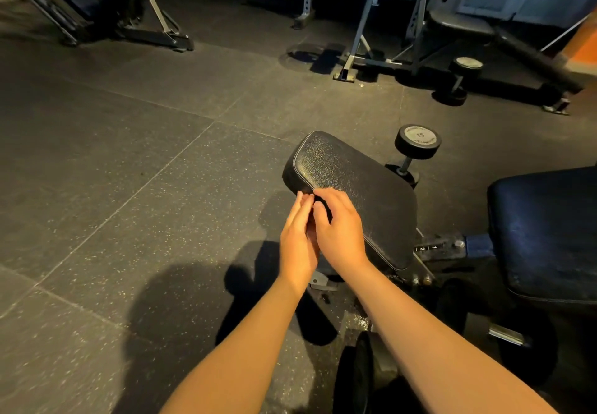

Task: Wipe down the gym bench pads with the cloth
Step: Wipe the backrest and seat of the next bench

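Left hand (pixel 298 239) and right hand (pixel 339 229) are pressed together at the seat pad's (pixel 355 174) near-left edge. Whether the curled right fingers grip the cloth cannot be told. If bunched, patches could be missed.

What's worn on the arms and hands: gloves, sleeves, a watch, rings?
Nothing that shows. Both forearms are bare to the frame edge, with no sleeves in view. The left hand and right hand have no gloves; no watch, band or ring is visible on the wrists or fingers.
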